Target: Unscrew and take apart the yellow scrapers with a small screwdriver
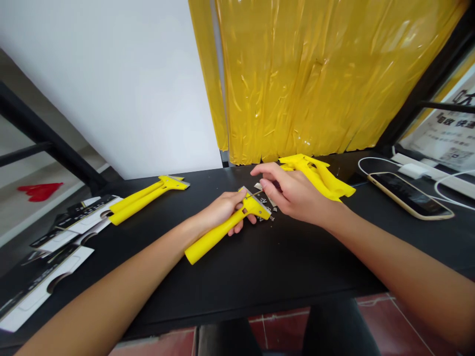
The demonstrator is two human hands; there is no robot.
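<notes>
My left hand [226, 207] is closed around the neck of a yellow scraper [215, 236], with the thumb on its metal-edged head. The scraper's handle slants down toward me. Close beside the head, my right hand [291, 193] is bent with its thumb and index finger curled. A thin dark rod [257, 193] seems to run from these fingers to the scraper head; its kind is too small to tell. Small metal parts, perhaps screws [272, 215], lie on the black table just beyond the scraper head, partly hidden by both hands.
Two more yellow scrapers [144, 198] lie at left. Several yellow scraper bodies [315, 175] are piled behind my right hand. Black-and-white cardboard sleeves [74, 262] lie far left. A phone [410, 195] with white cables and a power strip [438, 173] is at right. Yellow plastic strips [297, 74] hang behind.
</notes>
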